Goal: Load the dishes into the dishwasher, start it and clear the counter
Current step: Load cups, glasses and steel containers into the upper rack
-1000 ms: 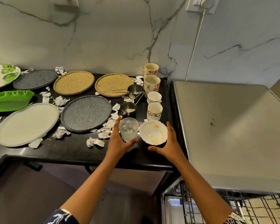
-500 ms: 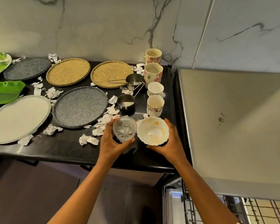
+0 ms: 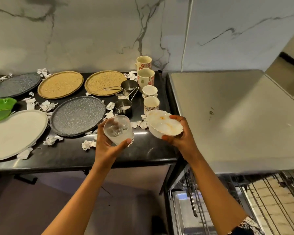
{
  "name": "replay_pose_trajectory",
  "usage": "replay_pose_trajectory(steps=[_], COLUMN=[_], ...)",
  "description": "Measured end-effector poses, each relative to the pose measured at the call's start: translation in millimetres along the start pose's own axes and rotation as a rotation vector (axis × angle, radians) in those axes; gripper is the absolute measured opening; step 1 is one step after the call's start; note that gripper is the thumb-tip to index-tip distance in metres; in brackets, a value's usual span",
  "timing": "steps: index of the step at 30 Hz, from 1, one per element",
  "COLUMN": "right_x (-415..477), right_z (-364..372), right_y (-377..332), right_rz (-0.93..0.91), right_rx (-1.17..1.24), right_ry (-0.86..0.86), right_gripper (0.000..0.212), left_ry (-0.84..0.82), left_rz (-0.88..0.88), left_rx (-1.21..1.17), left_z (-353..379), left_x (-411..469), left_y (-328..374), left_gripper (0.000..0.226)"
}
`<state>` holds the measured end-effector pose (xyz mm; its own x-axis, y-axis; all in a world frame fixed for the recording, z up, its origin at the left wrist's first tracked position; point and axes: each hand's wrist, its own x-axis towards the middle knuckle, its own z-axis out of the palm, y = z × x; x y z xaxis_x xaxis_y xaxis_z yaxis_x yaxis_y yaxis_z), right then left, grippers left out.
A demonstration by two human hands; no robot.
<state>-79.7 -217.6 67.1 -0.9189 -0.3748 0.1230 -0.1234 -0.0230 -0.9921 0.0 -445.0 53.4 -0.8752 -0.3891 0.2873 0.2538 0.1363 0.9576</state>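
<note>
My left hand grips a clear glass, lifted off the black counter near its front edge. To its right, my right hand holds a white scalloped bowl with orange smears, tilted and raised above the counter. The dishwasher stands at the right with its wire rack pulled out below. On the counter remain floral cups, two steel measuring cups and several plates.
Crumpled paper scraps lie scattered among the plates. A green leaf-shaped dish sits at the far left. A white cable runs down the marble wall behind the dishwasher.
Both hands closed round the glass and the bowl and lifted them off the counter. The bowl has tilted and moved right, toward the dishwasher.
</note>
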Motion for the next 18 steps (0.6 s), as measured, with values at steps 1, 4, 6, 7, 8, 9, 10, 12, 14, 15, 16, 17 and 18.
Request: replay_pose_trajectory(steps=[1,4,6,7,8,9,10,12,14,15,16,17,18], right_x=[-12.8,-58.2,-92.3,-107.6,-125.6,-142.5,-160.0,-192.9,-223.9,-237.8,-251.6,-262.8,-275.0], right_z=[-0.7,-1.8,-3.5,-4.3,-5.7,-7.3,-10.2,-19.4,-33.0,-40.7,-48.9,-56.5,-65.2], right_y=[-6.8,-17.1,-14.7,-12.7,-10.0,-7.4,-4.8,2.0,9.5,14.0,17.5,20.4,23.8], right_rz=[-0.012,-0.051,-0.043,-0.036,-0.023,-0.007,0.007,0.038,0.065,0.077,0.095,0.119,0.143], right_rx=[0.021,0.092,0.152,0.187,0.225,0.261,0.293,0.346,0.378,0.404,0.446,0.496,0.544], right_ry=[0.017,0.096,0.166,0.193,0.219,0.243,0.270,0.333,0.389,0.410,0.435,0.466,0.502], right_gripper=[0.069,0.078,0.082,0.082,0.083,0.084,0.086,0.090,0.091,0.092,0.092,0.094,0.095], left_ry=[-0.024,-0.111,-0.189,-0.218,-0.245,-0.263,-0.279,-0.318,-0.378,-0.406,-0.428,-0.445,-0.462], left_rz=[0.006,0.005,-0.014,-0.019,-0.031,-0.047,-0.065,-0.090,-0.121,-0.135,-0.150,-0.167,-0.189], left_rx=[-0.022,-0.067,-0.078,-0.069,-0.061,-0.062,-0.071,-0.090,-0.106,-0.114,-0.122,-0.126,-0.133], left_z=[0.5,1.8,4.3,6.3,9.9,13.9,19.2,29.8,42.9,49.3,55.5,60.4,66.3], left_x=[-8.4,-36.7,-59.5,-69.4,-82.1,-94.8,-108.1,-133.1,-156.5,-167.1,-177.8,-186.4,-196.7], left_y=[6.2,20.3,23.4,23.0,23.3,23.2,22.7,20.3,16.1,13.7,11.2,8.1,5.5], left_gripper=[0.080,0.079,0.082,0.083,0.083,0.082,0.080,0.075,0.072,0.071,0.069,0.069,0.068])
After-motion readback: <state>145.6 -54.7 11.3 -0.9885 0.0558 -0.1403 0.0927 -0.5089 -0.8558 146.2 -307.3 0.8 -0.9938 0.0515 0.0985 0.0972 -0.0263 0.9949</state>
